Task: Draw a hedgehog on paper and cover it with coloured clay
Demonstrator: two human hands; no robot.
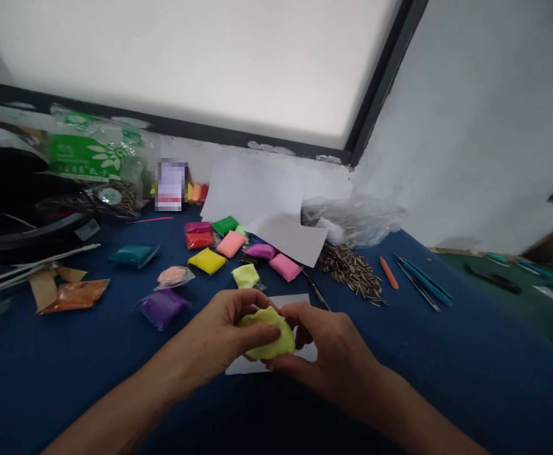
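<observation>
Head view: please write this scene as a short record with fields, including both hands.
Left hand: holds yellow-green lump, thumb across it
Right hand: fingers at the lump's right side
Beneath the hands: white paper on blue table
Left in view: purple packet, teal packet
Right in view: seed pile, orange stick

Left hand [222, 332] and right hand [335, 344] are bare, as are both forearms [131, 401], tapering toward the wrists [179, 373]; fingers [257, 337] look slim, though dimness softens them
</observation>
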